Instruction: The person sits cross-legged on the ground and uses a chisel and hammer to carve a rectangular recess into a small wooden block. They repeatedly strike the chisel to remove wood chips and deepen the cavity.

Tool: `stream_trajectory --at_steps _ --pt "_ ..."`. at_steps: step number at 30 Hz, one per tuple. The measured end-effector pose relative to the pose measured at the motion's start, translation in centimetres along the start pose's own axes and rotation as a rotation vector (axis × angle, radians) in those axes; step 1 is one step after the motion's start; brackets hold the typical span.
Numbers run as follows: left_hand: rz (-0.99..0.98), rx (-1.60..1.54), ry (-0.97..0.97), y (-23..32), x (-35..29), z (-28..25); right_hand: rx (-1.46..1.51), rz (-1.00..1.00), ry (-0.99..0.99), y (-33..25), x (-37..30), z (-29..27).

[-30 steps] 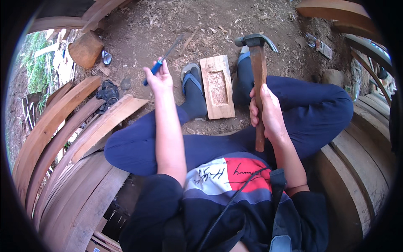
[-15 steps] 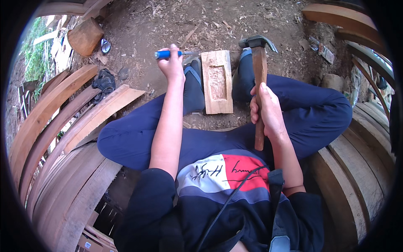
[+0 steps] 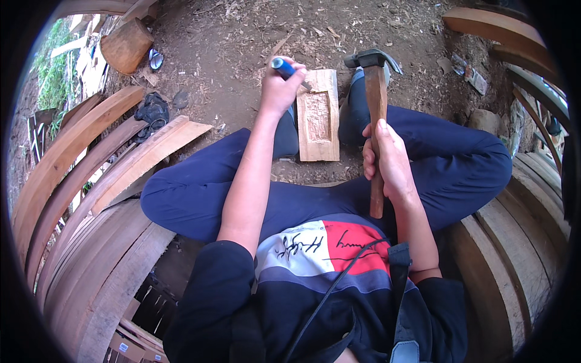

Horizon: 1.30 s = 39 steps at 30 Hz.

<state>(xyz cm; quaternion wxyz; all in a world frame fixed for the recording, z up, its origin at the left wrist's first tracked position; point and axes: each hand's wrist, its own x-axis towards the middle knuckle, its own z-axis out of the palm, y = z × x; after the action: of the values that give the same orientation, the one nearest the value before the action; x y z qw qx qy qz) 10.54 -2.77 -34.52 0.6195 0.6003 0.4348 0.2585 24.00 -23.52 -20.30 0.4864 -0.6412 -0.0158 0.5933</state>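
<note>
Closed round the blue handle of a chisel [image 3: 283, 68], my left hand [image 3: 281, 91] is over the upper left of a wooden block [image 3: 319, 151]. The chisel tilts, its metal blade reaching down to the far end of the rectangular recess cut in the block; whether the edge touches the wood I cannot tell. The block stands between my feet, its recess rough inside. On the right, my right hand [image 3: 390, 158] grips a claw hammer [image 3: 376, 97] by its wooden handle. The hammer's dark head points away from me, beside the block and above my right foot.
Curved wooden pieces [image 3: 78, 151] lean at the left, with a dark crumpled thing [image 3: 151, 112] beside them. A log stump [image 3: 127, 45] stands at the far left. More curved boards [image 3: 493, 27] are at the right. Wood chips litter the dirt ground [image 3: 242, 36].
My left hand has moved right to the block, turning the chisel from lying sideways to pointing down into the recess. The hammer stays almost in place in my right hand.
</note>
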Motion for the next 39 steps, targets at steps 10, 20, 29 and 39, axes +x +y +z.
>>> stream_trajectory --at_steps 10,20,29,39 --pt "-0.11 0.17 -0.07 1.8 -0.6 0.3 -0.019 -0.007 0.025 0.1 0.0 0.0" --pt "-0.012 0.165 -0.047 0.8 -0.8 1.3 -0.025 -0.002 0.005 0.3 0.0 0.2" --pt "0.036 0.17 -0.07 0.3 -0.5 1.3 -0.038 -0.009 0.014 0.3 0.0 0.1" --pt "0.066 0.223 -0.095 0.1 -0.4 1.4 -0.031 -0.008 0.019 0.3 -0.1 0.1"
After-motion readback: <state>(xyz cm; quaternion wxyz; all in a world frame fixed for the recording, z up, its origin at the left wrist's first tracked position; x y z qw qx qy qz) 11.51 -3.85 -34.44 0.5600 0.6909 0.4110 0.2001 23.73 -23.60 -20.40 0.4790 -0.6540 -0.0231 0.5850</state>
